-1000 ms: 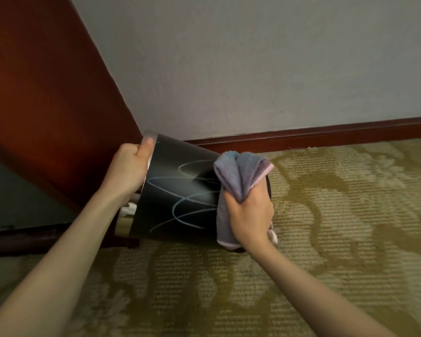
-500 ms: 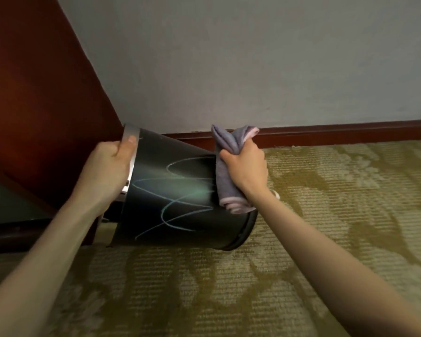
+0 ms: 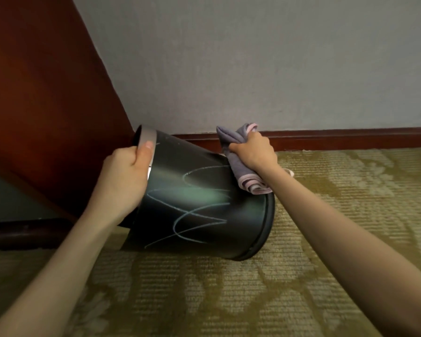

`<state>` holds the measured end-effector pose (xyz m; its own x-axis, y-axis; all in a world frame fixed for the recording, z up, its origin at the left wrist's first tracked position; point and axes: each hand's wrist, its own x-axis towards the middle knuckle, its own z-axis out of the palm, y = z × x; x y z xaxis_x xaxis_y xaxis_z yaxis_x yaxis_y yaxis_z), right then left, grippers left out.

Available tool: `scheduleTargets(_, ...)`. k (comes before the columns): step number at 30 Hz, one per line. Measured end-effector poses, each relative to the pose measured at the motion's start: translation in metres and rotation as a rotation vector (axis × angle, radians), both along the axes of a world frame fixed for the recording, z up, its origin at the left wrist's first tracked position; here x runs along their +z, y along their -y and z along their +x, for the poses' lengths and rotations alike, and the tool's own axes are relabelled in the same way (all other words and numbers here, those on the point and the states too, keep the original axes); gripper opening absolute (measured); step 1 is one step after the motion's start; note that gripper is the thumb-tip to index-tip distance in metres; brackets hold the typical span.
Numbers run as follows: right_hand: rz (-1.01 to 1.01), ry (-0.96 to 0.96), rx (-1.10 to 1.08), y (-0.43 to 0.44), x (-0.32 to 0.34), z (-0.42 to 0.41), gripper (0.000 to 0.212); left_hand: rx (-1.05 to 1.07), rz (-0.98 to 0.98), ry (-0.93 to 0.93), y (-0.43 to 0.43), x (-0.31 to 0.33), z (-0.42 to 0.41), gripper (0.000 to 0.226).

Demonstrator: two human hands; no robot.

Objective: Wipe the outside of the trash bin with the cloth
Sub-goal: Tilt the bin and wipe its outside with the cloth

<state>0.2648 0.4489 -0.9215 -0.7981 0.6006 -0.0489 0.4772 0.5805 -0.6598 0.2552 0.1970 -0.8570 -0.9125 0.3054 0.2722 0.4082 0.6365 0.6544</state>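
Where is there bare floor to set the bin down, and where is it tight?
Open carpet lies right of the trash bin, up to the baseboard, and more in front, between both forearms. It is crowded on the left: the bin's rim, held by the left hand, sits close to the wooden panel. The right hand presses the cloth near the bin's base.

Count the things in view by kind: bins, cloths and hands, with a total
Trash bin: 1
Cloth: 1
Hands: 2, left hand and right hand
Total: 4
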Motion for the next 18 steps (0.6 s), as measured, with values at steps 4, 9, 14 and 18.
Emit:
scheduleTargets(4, 0.046, -0.067, -0.044, 0.009, 0.001, 0.022, 0.042, 0.006, -0.014, -0.008, -0.002, 0.000, -0.002, 0.054)
scheduleTargets(9, 0.076, -0.322, -0.159, 0.047, -0.001, 0.063, 0.038, 0.032, -0.044, 0.000, -0.006, 0.001, -0.007, 0.055)
scheduleTargets(14, -0.021, -0.552, -0.193, 0.092, -0.011, 0.094, 0.057, 0.080, -0.039, 0.035, -0.013, 0.002, -0.015, 0.055)
scheduleTargets(18, -0.036, -0.602, -0.134, 0.114, -0.022, 0.104, 0.063, 0.093, -0.057, 0.040, -0.016, 0.006, -0.019, 0.054)
